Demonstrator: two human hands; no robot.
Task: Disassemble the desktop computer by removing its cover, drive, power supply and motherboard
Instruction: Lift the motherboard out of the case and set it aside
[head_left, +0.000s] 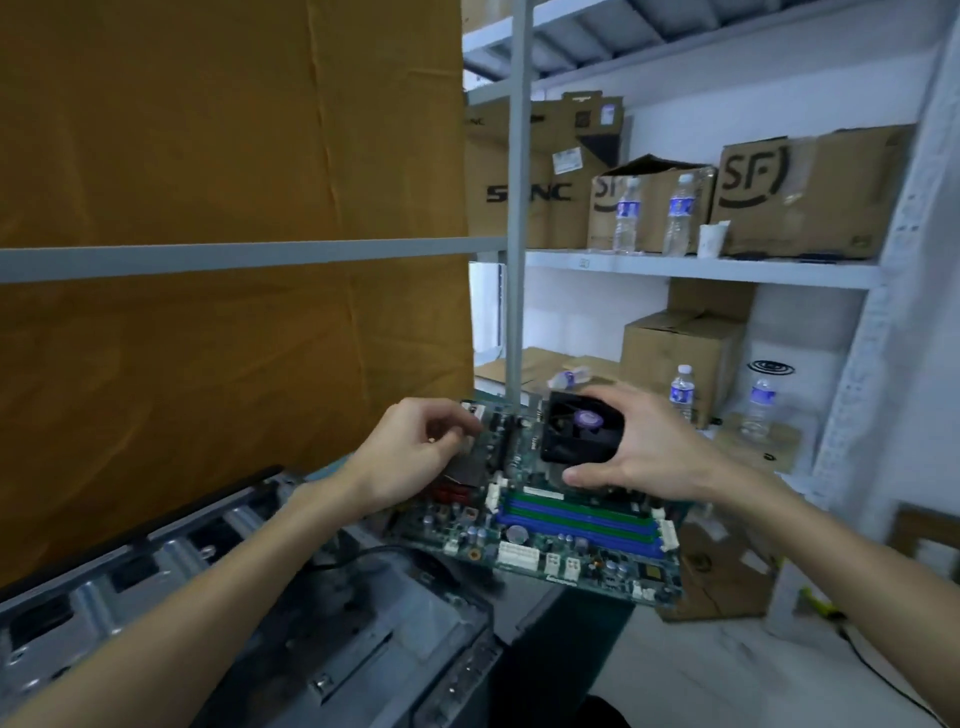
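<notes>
Your left hand (415, 452) curls its fingers around the motherboard's (566, 535) left edge, above the open case (270, 613). Your right hand (644, 457) spreads wide, fingers and thumb clamping the black cooler fan (582, 428). The board, held aloft and tilted, runs lengthwise between your fingers, left to right.

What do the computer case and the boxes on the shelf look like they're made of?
Computer case: looks like bare sheet metal, dull grey with a soft sheen and stamped slots.
Boxes: brown corrugated cardboard by the look, matte, with creased flaps and black printed logos.
</notes>
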